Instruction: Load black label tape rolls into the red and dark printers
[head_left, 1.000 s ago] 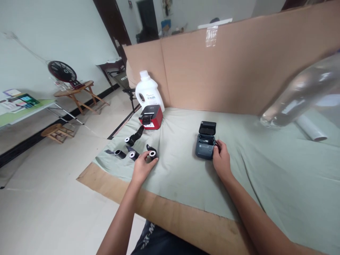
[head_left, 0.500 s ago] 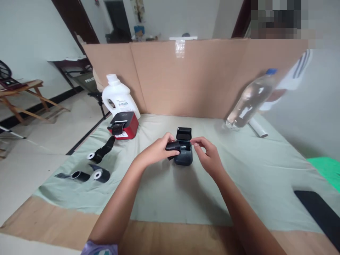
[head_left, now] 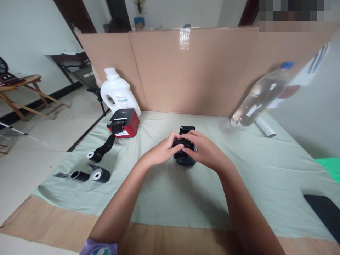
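Observation:
A small dark label printer (head_left: 186, 162) stands on the green cloth in front of me, its lid (head_left: 187, 129) raised at the back. Over its compartment a black paper roll (head_left: 179, 154) is held between both hands. My left hand (head_left: 164, 149) is closed on the roll from the left, thumb in front and fingers behind. From the other side my right hand (head_left: 204, 148) pinches at the roll, its thumb in front and fingers over the top. The hands hide most of the compartment, so I cannot tell how far the roll sits inside.
Several black rolls (head_left: 102, 175) lie on the cloth at the left, near a red-and-black printer (head_left: 124, 124) and a white jug (head_left: 120, 92). A water bottle (head_left: 259, 99) leans against the cardboard screen (head_left: 191, 74) at the right. A dark flat object (head_left: 322, 212) lies at the right edge.
My left hand has carried a roll from the left group to the printer. My right hand has left the printer's side and closed on the roll. The view has swung right.

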`<state>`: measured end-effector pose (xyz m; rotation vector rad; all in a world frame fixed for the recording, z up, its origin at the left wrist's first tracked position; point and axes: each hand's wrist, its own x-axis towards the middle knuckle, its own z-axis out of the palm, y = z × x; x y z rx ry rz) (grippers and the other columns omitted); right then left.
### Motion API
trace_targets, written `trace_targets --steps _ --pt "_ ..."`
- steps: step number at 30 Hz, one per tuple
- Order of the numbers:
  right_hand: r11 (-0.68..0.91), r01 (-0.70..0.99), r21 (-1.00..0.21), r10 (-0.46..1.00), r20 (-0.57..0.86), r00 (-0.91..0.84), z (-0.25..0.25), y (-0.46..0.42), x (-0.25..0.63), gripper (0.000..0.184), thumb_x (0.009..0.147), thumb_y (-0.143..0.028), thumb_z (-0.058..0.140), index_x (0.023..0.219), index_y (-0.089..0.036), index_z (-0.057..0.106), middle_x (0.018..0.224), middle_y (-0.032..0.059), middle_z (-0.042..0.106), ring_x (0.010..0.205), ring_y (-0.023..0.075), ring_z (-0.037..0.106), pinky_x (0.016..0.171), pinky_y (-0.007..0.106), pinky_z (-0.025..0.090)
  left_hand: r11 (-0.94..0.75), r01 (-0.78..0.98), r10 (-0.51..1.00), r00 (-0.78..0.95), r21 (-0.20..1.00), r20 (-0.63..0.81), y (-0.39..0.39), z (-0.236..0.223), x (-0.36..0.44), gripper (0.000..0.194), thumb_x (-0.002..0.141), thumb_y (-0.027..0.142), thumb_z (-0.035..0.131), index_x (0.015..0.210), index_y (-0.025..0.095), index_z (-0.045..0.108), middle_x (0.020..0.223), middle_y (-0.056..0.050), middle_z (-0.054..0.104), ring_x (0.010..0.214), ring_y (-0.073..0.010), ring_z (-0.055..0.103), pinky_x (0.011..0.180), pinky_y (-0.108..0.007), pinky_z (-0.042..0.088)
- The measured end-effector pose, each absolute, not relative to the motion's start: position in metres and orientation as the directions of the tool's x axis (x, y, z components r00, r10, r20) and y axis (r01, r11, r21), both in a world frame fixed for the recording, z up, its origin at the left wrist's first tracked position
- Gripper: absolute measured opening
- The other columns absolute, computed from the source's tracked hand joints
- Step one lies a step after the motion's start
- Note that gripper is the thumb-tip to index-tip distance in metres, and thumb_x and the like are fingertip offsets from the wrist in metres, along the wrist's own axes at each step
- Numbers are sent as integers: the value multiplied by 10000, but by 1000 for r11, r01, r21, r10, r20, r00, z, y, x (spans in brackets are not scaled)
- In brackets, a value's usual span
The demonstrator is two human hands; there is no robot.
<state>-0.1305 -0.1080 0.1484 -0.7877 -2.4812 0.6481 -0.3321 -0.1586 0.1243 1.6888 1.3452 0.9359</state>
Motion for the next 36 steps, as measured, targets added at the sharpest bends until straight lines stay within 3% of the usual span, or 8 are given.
trace_targets --steps 3,8,11,16,21,27,32,36 --pt "716 388 -580 627 290 -723 142 -102 -130 321 913 -165 577 1204 -270 664 1036 44 673 866 190 615 734 304 468 -151 383 982 166 911 93 -155 117 -331 281 929 394 580 1148 239 497 1192 -51 610 1073 -208 595 904 -335 482" --pt "645 421 -638 703 279 -654 128 -85 -124 181 873 -152 601 1018 -223 682 965 32 703 810 179 634 702 293 459 8 146 994 104 989 -23 -155 104 -321 756 874 371 677 1476 230 243 1012 -39 676 812 -159 628 741 -287 484" --pt "595 515 -617 765 238 -599 115 -71 -123 155 856 -152 639 997 -203 675 970 50 710 852 204 649 763 317 479 82 28 996 35 996 -83 -165 88 -308 884 834 348 718 1533 184 202 840 1 666 737 -147 624 702 -264 466" --pt "586 627 -513 783 159 -602 94 -60 -128 198 854 -94 624 1033 -156 682 1075 110 701 921 233 657 837 350 486 63 32 997 -57 998 -61 -190 54 -284 768 847 353 706 1508 206 342 701 42 631 648 -139 622 646 -248 433" --pt "586 670 -455 786 121 -606 82 -59 -136 220 867 -84 596 1050 -165 685 1111 128 690 1004 262 655 886 371 486 96 -47 985 -141 994 -101 -203 27 -269 489 853 391 697 1270 194 532 685 31 641 773 -201 729 712 -271 474" --pt "568 728 -385 814 134 -565 65 -60 -145 151 853 -79 587 932 -175 672 1070 145 641 1052 298 603 870 405 501 103 -138 974 -189 985 -129 -196 16 -263 503 788 453 757 1164 193 546 742 -26 736 834 -233 753 779 -305 503" --pt "459 770 -444 887 176 -427 52 -58 -149 227 800 -92 603 996 -198 645 1090 115 565 989 255 600 863 381 514 124 -174 957 -238 977 -164 -191 20 -264 537 751 484 771 1122 208 496 764 -56 769 755 -215 732 691 -285 480" --pt "362 692 -625 932 237 -274 44 -47 -146 472 755 -250 673 1200 -156 546 1167 147 564 957 258 587 876 418 518 97 -196 960 -241 976 -144 -193 16 -263 472 745 478 764 965 234 425 703 -21 738 715 -196 719 653 -254 442"
